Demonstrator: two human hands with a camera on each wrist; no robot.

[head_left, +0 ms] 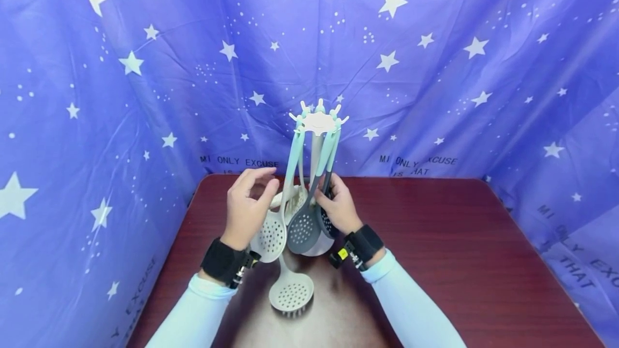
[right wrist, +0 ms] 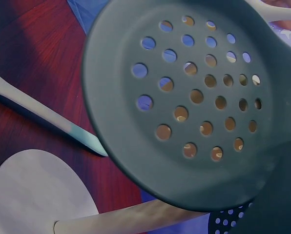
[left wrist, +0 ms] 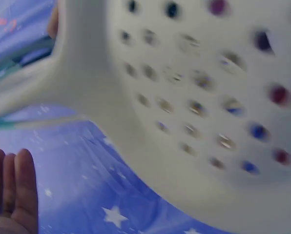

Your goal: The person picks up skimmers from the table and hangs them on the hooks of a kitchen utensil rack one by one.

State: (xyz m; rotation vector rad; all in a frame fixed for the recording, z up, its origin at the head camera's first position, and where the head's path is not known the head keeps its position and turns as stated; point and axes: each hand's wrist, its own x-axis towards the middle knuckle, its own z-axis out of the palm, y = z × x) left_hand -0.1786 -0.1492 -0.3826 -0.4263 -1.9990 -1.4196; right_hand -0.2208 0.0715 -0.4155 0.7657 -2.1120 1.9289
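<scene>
A utensil stand [head_left: 319, 122] with a white hooked top rises mid-table, kitchen utensils with mint handle ends hanging from it. My left hand [head_left: 247, 203] is beside a hanging cream skimmer [head_left: 270, 236], thumb and fingers apart and holding nothing; its straight fingertips [left wrist: 24, 180] show in the left wrist view. My right hand [head_left: 340, 208] reaches in among the hanging utensils and appears to grip the stand around its pole, though dark handles partly hide the hold. A dark grey skimmer [head_left: 303, 230] hangs just left of that hand and fills much of the right wrist view.
A cream perforated utensil [head_left: 292, 290] lies on the dark red table [head_left: 435, 240], in front of the stand. The stand's round base [right wrist: 38, 190] and pole [right wrist: 126, 218] show in the right wrist view. Blue star-patterned cloth [head_left: 309, 58] surrounds the table's back and sides.
</scene>
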